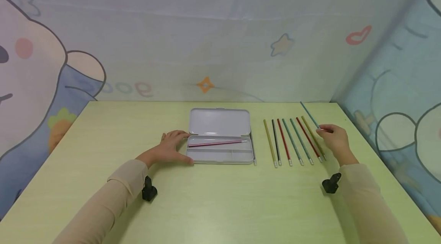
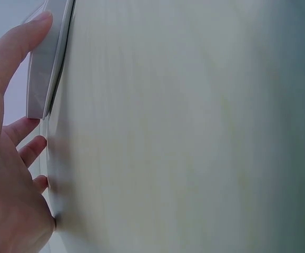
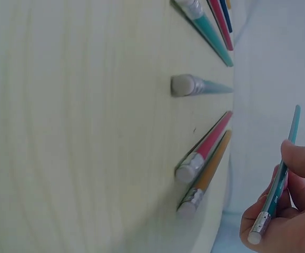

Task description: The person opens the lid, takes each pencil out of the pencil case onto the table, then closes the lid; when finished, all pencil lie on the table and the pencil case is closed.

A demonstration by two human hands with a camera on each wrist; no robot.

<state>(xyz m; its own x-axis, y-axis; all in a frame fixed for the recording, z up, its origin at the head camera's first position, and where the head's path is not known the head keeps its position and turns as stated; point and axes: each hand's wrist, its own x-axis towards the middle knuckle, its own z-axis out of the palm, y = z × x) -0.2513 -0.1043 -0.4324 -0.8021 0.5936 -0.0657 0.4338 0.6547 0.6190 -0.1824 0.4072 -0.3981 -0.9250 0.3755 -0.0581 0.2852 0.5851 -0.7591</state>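
Note:
A white metal pencil case (image 1: 220, 156) lies with its lid folded back, a magenta pencil (image 1: 217, 143) lying in its rear compartment. Around the case's left front corner rests my left hand (image 1: 167, 149), its fingers spread and relaxed. The thumb (image 2: 23, 42) touches the front wall in the left wrist view. Over at the right, my right hand (image 1: 333, 139) pinches a teal pencil (image 3: 276, 195) between thumb and fingers, raised off the table with its eraser end toward the palm. Just left of that hand lies a yellow pencil (image 1: 313, 137), the last in a row.
The row also has a dark pencil (image 1: 276, 142), a red pencil (image 1: 284, 141), teal pencils and another yellow pencil (image 1: 270, 142), erasers toward me. A thin pencil (image 1: 253, 148) lies along the case's right side. A printed cloth (image 1: 241, 45) hangs behind the table (image 1: 224, 205).

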